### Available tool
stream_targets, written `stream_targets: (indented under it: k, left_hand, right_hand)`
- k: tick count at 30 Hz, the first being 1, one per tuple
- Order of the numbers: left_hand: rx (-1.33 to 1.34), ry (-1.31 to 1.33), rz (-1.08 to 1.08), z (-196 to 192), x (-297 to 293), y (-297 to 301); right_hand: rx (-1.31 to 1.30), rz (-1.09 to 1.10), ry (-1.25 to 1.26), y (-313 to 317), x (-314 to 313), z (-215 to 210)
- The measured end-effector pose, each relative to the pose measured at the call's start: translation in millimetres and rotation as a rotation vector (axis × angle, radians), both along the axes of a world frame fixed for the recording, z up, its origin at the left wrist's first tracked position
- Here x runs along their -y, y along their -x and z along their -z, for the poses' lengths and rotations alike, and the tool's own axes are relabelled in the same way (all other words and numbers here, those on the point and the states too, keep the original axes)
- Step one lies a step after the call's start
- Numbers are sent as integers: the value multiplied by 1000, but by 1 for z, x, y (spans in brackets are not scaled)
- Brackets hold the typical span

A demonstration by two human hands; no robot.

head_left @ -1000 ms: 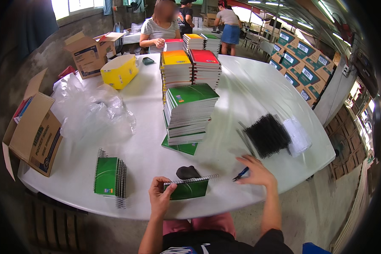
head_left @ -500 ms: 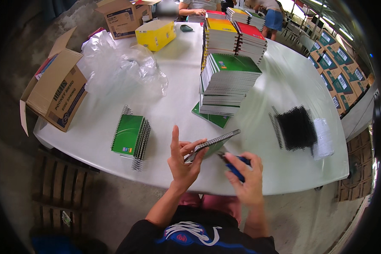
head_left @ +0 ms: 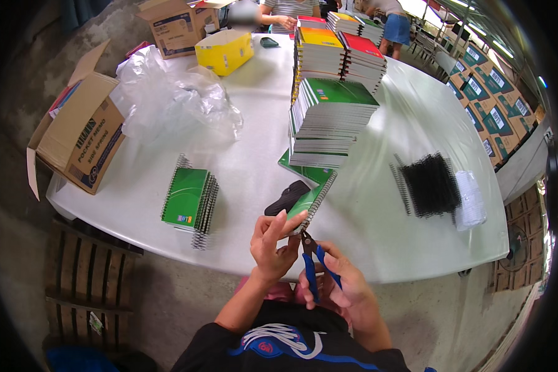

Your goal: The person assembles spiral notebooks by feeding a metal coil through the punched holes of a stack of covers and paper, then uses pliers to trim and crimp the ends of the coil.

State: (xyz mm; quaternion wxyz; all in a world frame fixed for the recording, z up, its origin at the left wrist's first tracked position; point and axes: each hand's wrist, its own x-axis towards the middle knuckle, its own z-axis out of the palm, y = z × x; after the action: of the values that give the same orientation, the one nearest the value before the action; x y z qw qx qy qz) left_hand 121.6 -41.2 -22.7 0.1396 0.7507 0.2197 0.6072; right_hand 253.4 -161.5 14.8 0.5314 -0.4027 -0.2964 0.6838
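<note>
So I had the left hand (head_left: 273, 248) pinching the near end of a small green notebook (head_left: 302, 206), held over the near edge of the table (head_left: 254, 161), its wire coil (head_left: 322, 201) on the right side. The right hand's (head_left: 348, 279) fingers were wrapped round the blue-handled pliers (head_left: 309, 244), handles spread apart, tips right at the coil's near end. Couldn't tell if they'd gripped wire.

My take: pinch firmly just behind the last loop, keep the tips square to the wire, squeeze slowly, and mind the cover and left fingertips, which sat awfully close.

Containers: the open cardboard box (head_left: 93, 142) on the left had red and blue flat things poking up inside; couldn't tell what. The other cardboard box (head_left: 180, 32), far left, had its flaps up, contents unclear. Couldn't see into the yellow box (head_left: 226, 53) beside it either. Stacked cartons (head_left: 495, 93) at far right hid whatever they held.
</note>
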Motion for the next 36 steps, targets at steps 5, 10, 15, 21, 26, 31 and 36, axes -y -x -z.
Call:
stream_targets:
  k: [5, 10, 15, 21, 26, 31, 36]
  left_hand:
    - [309, 299, -15, -5, 0, 9]
    - [631, 450, -56, -30, -13, 43]
    - [784, 485, -165, -45, -23, 88]
    - [308, 207, -164, -80, -17, 143]
    - [509, 268, -433, -80, -52, 173]
    - [321, 629, -434, 6, -75, 163]
    - [286, 513, -505, 26, -72, 150]
  right_hand:
    - [1341, 267, -116, -2, 0, 15]
    - [1968, 254, 347, -28, 4, 39]
    - [1250, 386, -510, 19, -79, -7]
    - [1262, -228, -1320, 102, -143, -86]
    - [391, -91, -664, 131, -208, -73]
    - [894, 42, -638, 138, -262, 15]
    - [1387, 1, -617, 143, -255, 29]
